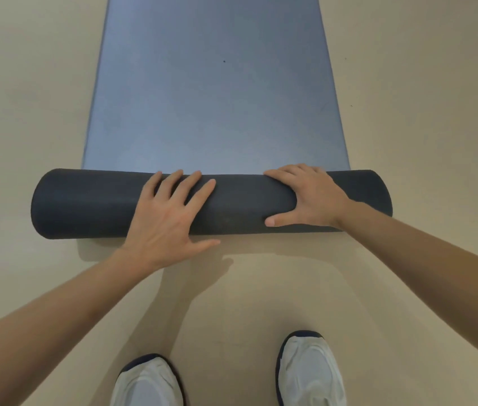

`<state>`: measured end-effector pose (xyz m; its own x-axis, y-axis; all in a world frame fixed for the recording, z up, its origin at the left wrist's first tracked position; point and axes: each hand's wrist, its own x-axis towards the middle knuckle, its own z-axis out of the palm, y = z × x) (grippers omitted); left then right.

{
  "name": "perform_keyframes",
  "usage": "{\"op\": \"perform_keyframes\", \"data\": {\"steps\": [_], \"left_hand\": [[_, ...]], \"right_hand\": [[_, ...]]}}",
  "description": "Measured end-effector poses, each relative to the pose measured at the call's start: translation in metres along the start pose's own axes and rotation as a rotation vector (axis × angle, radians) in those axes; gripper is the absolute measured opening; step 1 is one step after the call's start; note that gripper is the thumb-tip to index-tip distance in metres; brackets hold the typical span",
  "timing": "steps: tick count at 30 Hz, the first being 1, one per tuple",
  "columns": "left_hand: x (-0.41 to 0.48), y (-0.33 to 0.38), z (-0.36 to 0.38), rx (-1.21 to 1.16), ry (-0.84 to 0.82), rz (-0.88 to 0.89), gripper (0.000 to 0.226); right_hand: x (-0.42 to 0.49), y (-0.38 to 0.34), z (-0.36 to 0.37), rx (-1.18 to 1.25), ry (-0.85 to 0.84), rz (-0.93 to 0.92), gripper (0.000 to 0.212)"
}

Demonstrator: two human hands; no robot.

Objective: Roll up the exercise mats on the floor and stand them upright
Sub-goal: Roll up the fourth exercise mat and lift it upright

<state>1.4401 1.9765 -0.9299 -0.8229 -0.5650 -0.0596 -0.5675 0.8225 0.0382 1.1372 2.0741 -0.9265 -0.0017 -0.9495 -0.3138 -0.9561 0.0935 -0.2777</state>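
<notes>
The mat (217, 98) is lying on the floor (27, 112), its near end wound into a dark roll (91, 203). The left hand (170, 212) is pressing flat on the roll, fingers spread wide. The right hand (308, 194) is draping over it (thumb on the near side). Both arms are reaching forward.

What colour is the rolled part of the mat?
Dark charcoal grey; the rolled part shows best in the head view.
</notes>
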Motion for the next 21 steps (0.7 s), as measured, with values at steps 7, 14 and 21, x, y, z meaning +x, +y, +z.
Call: {"op": "perform_keyframes", "data": {"steps": [7, 14, 21], "left_hand": [[0.040, -0.021, -0.008, -0.024, -0.138, -0.046, 0.121], [0.078, -0.042, -0.029, -0.192, -0.286, -0.055, 0.114], [0.112, -0.058, -0.039, -0.307, -0.424, -0.089, 0.099]], "right_hand": [[0.025, 0.005, -0.025, 0.026, -0.049, 0.049, 0.103], [0.016, -0.047, 0.002, -0.220, 0.434, -0.041, 0.092], [0.033, -0.039, -0.002, -0.376, 0.287, 0.026, 0.113]]}}
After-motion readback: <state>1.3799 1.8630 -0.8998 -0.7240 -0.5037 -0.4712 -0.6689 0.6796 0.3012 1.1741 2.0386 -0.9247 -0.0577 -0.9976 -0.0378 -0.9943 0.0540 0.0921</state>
